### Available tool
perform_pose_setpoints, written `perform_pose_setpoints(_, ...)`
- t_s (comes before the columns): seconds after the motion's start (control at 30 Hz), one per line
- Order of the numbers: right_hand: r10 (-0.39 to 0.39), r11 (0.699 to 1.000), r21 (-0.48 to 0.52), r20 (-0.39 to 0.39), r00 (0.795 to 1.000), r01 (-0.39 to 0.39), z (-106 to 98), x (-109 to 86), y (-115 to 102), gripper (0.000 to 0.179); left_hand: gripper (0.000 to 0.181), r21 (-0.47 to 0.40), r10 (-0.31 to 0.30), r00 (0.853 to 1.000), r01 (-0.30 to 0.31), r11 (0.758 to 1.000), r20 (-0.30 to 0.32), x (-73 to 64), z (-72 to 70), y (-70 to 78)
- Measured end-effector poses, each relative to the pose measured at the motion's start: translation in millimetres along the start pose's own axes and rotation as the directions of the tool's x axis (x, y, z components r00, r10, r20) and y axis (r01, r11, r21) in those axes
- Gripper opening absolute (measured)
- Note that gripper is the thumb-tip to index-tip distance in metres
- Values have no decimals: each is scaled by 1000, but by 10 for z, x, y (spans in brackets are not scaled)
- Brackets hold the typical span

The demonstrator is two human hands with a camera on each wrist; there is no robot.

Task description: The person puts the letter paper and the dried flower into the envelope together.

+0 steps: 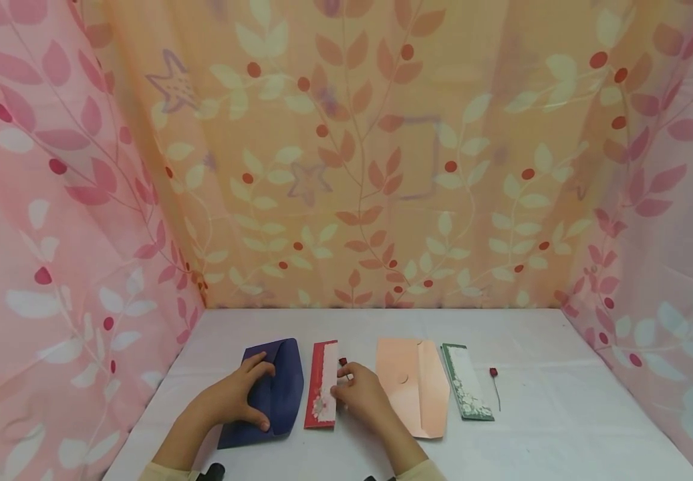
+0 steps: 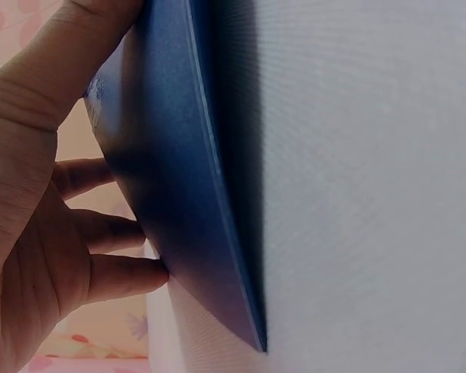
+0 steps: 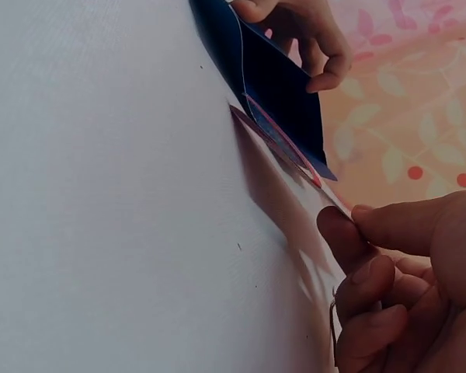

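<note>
So my right hand [image 1: 361, 399] has the red card [image 1: 320, 374] pinched by its right long edge between thumb and index finger. My left hand [image 1: 232, 395] grips the dark blue envelope [image 1: 283, 394], thumb toward the near edge of the counter [image 1: 532, 354] and fingers toward the far edge.

The bit that matters imo: the card lies left of my right hand, in between it and the envelope. Its long axis runs roughly from the counter's near edge to its far edge, and the envelope's flap side faces it, spread toward the counter's right edge. So it's pretty much long side to flap, just beside each other from above. Right hand is clearly nearer the card; left only has the envelope.

There's 1 rose [image 1: 343, 361] right by my right fingers, can't tell if I'm touching it. The peach envelope [image 1: 400, 401] and green card [image 1: 466, 381] lie further toward the counter's right edge, 0 hands on either.
</note>
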State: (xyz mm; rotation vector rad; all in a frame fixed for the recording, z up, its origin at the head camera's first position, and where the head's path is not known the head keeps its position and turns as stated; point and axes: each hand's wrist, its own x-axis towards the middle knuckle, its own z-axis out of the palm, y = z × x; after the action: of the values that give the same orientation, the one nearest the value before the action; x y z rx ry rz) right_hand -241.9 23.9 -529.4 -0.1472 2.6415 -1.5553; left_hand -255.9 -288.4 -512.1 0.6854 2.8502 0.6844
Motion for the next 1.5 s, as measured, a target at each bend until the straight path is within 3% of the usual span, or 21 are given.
perform_pose_setpoints(0.3,-39,993,114,9,999,37,10,15,-70,36,96,-1,6,1000,-6,1000,-9,0,-12,23)
perform_pose_setpoints(0.63,-54,976,211,29,998,47,204,91,-140,38,96,-14,6,1000,-5,1000,12,14,-10,56)
perform_pose_setpoints(1.17,-44,999,29,4,999,44,452,97,-248,46,92,-34,-8,999,9,999,39,4,-5,105)
perform_pose_setpoints(1.5,-63,997,-50,-22,998,62,573,146,-233,50,92,-32,26,999,-25,999,21,-25,-19,107)
